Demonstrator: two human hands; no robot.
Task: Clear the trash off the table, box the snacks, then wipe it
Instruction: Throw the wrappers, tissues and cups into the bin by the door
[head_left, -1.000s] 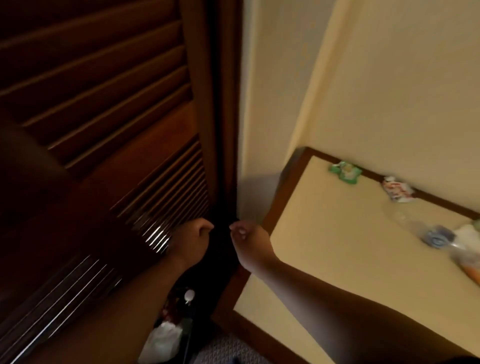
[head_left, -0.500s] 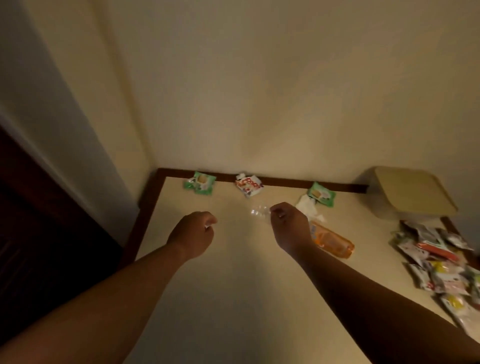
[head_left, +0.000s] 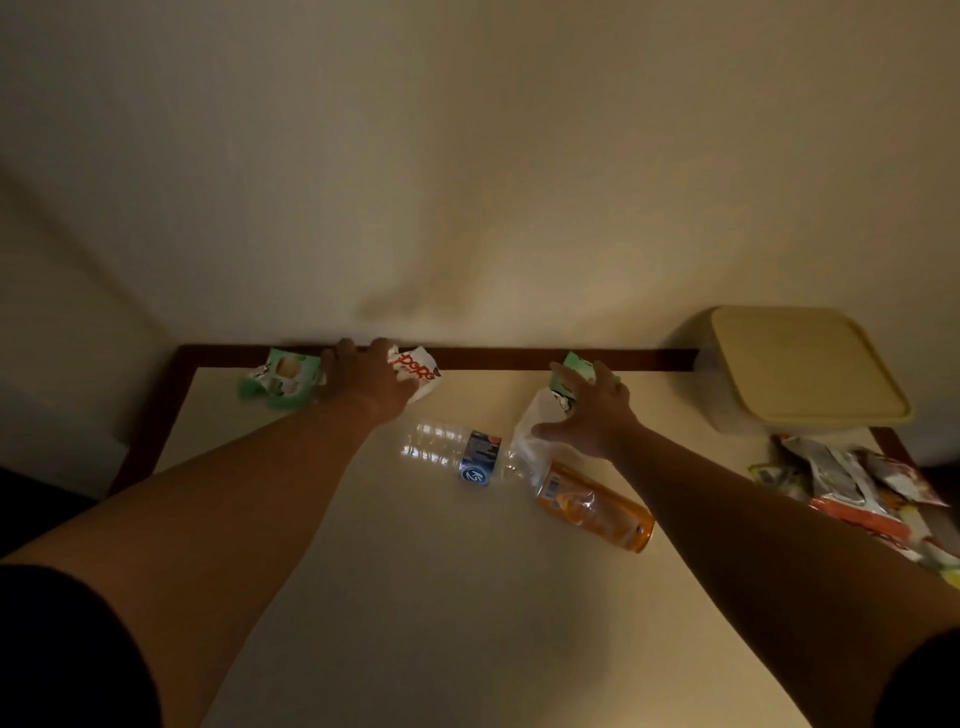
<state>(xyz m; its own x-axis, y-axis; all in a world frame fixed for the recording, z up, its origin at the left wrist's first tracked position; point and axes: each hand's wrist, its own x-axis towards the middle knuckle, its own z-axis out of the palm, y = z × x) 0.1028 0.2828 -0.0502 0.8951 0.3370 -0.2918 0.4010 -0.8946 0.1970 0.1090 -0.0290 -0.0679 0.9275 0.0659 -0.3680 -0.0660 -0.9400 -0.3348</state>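
My left hand (head_left: 370, 383) reaches to the table's back edge, fingers apart, lying partly on a crumpled red-and-white wrapper (head_left: 420, 370). A green wrapper (head_left: 278, 383) lies just left of that hand. Over a second green wrapper (head_left: 577, 365) and a crumpled white plastic piece (head_left: 537, 423), my right hand (head_left: 592, 413) is spread open, gripping nothing. A clear water bottle (head_left: 456, 453) with a blue label lies on its side between my arms. An orange bottle (head_left: 597, 506) lies beside it. The cream table (head_left: 415, 597) has a dark wood rim.
A beige box with its lid on (head_left: 802, 370) stands at the back right corner. Several snack packets (head_left: 862, 491) are piled along the right edge, in front of the box. The wall runs directly behind the table.
My view swung from the slatted door to the table. Both hands moved forward from loose fists to the back edge and opened, the left onto the red-and-white wrapper, the right over the green one.
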